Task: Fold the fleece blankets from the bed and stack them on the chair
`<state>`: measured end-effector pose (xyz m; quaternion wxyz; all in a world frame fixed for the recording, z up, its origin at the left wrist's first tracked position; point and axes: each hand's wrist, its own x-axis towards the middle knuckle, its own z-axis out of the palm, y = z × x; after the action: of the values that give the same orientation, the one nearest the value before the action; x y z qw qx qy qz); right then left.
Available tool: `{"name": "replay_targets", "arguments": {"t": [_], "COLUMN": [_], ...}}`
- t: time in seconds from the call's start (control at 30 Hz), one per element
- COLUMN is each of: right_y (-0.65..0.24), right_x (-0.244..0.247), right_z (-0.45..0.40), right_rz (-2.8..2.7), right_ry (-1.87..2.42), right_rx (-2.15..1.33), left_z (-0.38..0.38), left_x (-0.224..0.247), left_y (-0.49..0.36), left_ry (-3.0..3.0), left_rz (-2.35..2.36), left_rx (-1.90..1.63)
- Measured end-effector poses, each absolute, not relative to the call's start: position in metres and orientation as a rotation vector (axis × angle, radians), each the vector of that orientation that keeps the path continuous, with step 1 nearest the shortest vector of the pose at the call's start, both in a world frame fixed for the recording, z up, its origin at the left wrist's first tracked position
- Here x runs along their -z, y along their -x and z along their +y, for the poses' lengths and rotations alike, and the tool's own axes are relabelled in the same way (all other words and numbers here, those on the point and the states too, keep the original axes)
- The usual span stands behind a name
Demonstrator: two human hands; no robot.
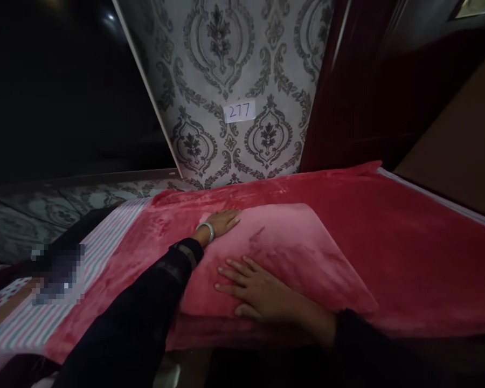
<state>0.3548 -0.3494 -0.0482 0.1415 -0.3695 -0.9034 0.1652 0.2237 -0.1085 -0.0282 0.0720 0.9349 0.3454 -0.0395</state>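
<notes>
Pink cloth (299,237) under 2 bare hands, shown left to right. Striped cloth (115,231): left of the pink cloth. Left hand (223,221), wearing a pale bracelet (210,230): laid along the pink cloth's far left edge, fingers extended and close together, cloth beneath them. Card (239,111) marked 277: on the patterned wall (218,48) beyond the pink cloth. Right hand (264,293): palm down on the pink cloth's near left part, fingers spread apart, cloth beneath them. Red blanket (412,253): around the pink cloth and extending to its right.
</notes>
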Motion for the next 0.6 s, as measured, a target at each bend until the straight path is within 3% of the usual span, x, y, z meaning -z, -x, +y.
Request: {"name": "replay_targets", "arguments": {"t": [0.27,0.43,0.6], "right_y": [-0.356,-0.386,-0.41], "right_x": [0.033,0.012,0.036], "right_z": [-0.353,-0.368,-0.384], "right_rz": [-2.597,-2.491,-2.55], "right_ry": [1.056,1.094,1.252], "right_rx": [-0.403,-0.207,-0.11], "left_z": [-0.139,-0.177,-0.213], "left_x": [-0.001,-0.016,0.002], "left_y": [-0.232,-0.252,-0.289], "left_ry": [-2.934,-2.97,-3.039], "left_rz": [1.202,0.658,0.407], "left_rx": [0.137,-0.01,0.074]}}
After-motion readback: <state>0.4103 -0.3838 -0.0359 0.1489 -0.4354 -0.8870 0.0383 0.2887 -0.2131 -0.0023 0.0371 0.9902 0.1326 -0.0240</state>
